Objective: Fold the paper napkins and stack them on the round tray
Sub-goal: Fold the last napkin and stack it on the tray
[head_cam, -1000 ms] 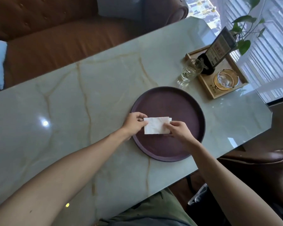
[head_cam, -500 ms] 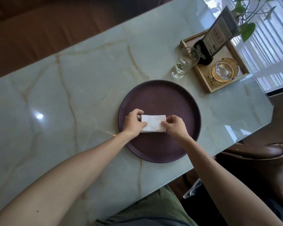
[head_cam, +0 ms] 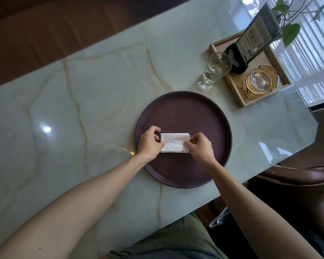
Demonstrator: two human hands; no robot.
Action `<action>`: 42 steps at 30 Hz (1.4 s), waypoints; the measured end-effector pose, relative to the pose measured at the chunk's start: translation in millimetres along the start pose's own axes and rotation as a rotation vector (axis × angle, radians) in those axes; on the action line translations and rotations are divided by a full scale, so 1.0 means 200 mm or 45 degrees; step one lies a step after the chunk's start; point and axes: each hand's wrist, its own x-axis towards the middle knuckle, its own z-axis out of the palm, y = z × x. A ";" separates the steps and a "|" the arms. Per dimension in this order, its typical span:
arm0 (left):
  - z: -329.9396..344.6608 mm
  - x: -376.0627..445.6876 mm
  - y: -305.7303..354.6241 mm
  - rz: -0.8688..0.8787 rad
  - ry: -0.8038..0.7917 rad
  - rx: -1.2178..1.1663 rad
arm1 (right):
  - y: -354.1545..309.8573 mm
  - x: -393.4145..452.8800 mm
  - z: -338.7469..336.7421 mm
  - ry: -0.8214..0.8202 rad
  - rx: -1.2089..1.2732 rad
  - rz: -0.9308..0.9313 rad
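Note:
A folded white paper napkin lies as a small rectangle on the dark purple round tray, left of the tray's middle. My left hand pinches the napkin's left end, fingers curled over the edge. At the right end my right hand grips the napkin the same way. The napkin's layered edges show at its upper right corner. Whether more napkins lie beneath it I cannot tell.
The tray sits on a pale marble table near its front edge. A clear glass stands behind the tray. A wooden tray at the back right holds a glass ashtray and a menu stand. A brown chair is at right.
Both hands stayed on the napkin's ends and pressed closer over it, so it looks a little narrower. The camera view shifted, with the tray now nearer the middle.

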 end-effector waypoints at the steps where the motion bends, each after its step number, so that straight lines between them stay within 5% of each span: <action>1: 0.00 0.00 0.00 0.005 -0.007 0.017 | 0.00 0.00 0.00 0.005 0.004 0.009; 4: -0.01 -0.01 -0.02 0.031 -0.031 0.069 | 0.00 -0.01 -0.01 0.077 -0.052 -0.027; 7: -0.03 -0.02 -0.02 0.281 -0.050 0.342 | 0.01 -0.03 -0.03 0.152 -0.275 -0.363; 12: -0.06 -0.01 0.03 0.671 -0.149 0.940 | 0.00 -0.01 -0.01 -0.109 -1.055 -0.834; 21: -0.05 -0.02 0.04 0.631 -0.252 1.005 | -0.04 0.01 0.00 -0.162 -1.191 -0.835; 29: -0.02 -0.15 -0.02 0.245 -0.207 0.723 | 0.05 -0.09 -0.06 0.002 -1.000 -0.430; 42: 0.02 -0.21 -0.05 0.159 -0.341 0.484 | 0.01 -0.13 -0.01 -0.098 -0.783 -0.398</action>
